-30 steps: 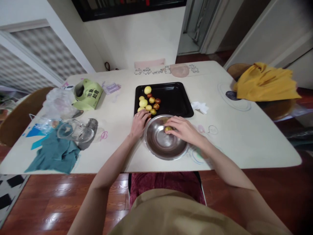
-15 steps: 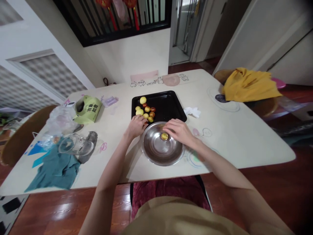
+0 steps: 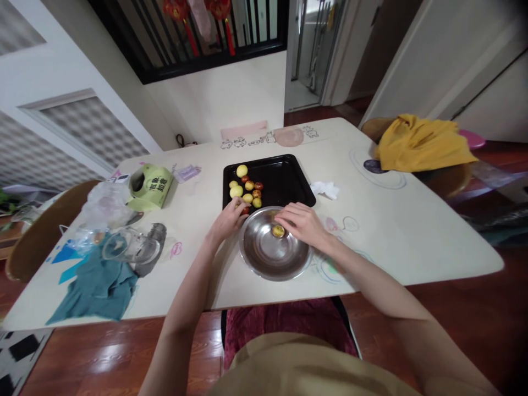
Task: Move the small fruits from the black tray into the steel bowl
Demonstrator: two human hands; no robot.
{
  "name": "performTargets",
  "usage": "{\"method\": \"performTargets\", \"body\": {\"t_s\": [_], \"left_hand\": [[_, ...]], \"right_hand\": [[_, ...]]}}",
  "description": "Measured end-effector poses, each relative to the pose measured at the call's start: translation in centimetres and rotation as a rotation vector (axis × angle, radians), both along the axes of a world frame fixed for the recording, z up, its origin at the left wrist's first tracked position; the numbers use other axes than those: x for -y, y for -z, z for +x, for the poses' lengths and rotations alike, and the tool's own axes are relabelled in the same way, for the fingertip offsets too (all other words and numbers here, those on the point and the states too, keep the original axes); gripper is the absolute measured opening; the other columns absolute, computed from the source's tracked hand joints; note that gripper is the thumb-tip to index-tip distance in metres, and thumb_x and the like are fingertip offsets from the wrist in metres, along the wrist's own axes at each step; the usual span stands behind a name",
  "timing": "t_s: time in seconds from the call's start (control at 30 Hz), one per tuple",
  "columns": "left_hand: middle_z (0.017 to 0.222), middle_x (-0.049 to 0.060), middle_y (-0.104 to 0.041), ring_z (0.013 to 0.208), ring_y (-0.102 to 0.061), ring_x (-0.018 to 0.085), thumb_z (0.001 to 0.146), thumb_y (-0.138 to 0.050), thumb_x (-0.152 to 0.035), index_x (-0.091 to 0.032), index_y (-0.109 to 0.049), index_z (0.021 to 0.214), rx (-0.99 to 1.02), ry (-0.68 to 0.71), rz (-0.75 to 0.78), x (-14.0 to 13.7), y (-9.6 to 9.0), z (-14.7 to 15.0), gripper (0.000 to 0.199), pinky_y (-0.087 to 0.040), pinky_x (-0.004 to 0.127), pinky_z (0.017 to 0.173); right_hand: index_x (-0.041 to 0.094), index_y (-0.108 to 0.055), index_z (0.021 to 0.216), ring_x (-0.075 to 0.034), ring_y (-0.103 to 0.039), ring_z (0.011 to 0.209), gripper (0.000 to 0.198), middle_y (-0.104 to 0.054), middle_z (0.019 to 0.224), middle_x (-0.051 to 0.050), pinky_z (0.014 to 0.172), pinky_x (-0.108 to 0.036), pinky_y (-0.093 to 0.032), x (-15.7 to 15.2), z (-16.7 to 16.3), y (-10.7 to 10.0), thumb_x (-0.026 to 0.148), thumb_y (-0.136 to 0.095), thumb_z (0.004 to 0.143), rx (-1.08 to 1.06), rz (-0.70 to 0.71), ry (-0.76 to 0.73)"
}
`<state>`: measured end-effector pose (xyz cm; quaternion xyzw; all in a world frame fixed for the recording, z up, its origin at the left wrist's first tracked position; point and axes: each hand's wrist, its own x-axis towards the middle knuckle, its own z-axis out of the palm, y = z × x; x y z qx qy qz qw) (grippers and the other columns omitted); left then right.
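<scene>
My left hand [image 3: 229,219] is at the near left corner of the black tray [image 3: 284,179], fingers apart and curled over the edge beside a red fruit [image 3: 246,210]. Several small round fruits that look like jujubes, yellow-green [image 3: 236,191] to mottled red-brown [image 3: 258,186], lie along the tray's left side. My right hand [image 3: 303,223] reaches over the far right rim of the steel bowl [image 3: 268,269], its fingers bent and loosely open. Just beside those fingertips, a yellow-brown fruit [image 3: 279,231] lies inside the bowl. The bowl stands against the tray's near edge.
Crumpled white tissue [image 3: 325,189] lies right of the tray. On the left are a green printed bag [image 3: 152,186], a clear plastic jug [image 3: 132,246] on its side and a teal cloth [image 3: 97,286]. Yellow cloth [image 3: 423,144] drapes over a chair at the right.
My left hand has drawn slightly back toward me and left, uncovering more of the red fruit at the tray corner. My right hand and the fruit in the bowl look unmoved.
</scene>
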<state>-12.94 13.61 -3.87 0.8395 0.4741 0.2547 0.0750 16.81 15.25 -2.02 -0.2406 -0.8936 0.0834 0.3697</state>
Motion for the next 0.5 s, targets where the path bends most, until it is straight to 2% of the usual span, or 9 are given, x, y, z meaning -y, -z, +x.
{"method": "performTargets", "body": {"t_s": [0.17, 0.4, 0.5], "left_hand": [[0.132, 0.015, -0.059, 0.122, -0.064, 0.027, 0.109, -0.047, -0.025, -0.021, -0.064, 0.132, 0.073, 0.039, 0.007, 0.4, 0.2, 1.0, 0.029, -0.057, 0.048, 0.110], [0.129, 0.013, -0.068, 0.125, -0.067, 0.025, 0.107, -0.061, -0.030, -0.024, -0.068, 0.132, 0.280, -0.003, 0.302, 1.6, -1.9, 2.6, 0.027, -0.059, 0.044, 0.109], [0.125, 0.012, -0.072, 0.118, -0.071, 0.024, 0.103, -0.069, -0.033, -0.024, -0.070, 0.131, 0.314, 0.085, 0.328, 2.5, -2.5, 3.9, 0.030, -0.062, 0.042, 0.103]], "right_hand": [[0.020, -0.076, 0.093, -0.022, -0.070, 0.082, 0.030, -0.080, 0.090, -0.006, 0.075, -0.037, -0.049, -0.1, 0.1, 0.2, 0.031, -0.054, 0.111, -0.016, 0.023, 0.014], [0.020, -0.075, 0.095, -0.022, -0.069, 0.082, 0.027, -0.079, 0.090, -0.007, 0.075, -0.038, -0.051, 0.1, 0.0, 0.1, 0.029, -0.054, 0.110, -0.058, 0.025, -0.014], [0.020, -0.075, 0.097, -0.022, -0.070, 0.083, 0.025, -0.079, 0.092, -0.007, 0.076, -0.038, -0.053, 0.2, -0.1, -0.1, 0.030, -0.055, 0.110, -0.081, 0.012, -0.016]]}}
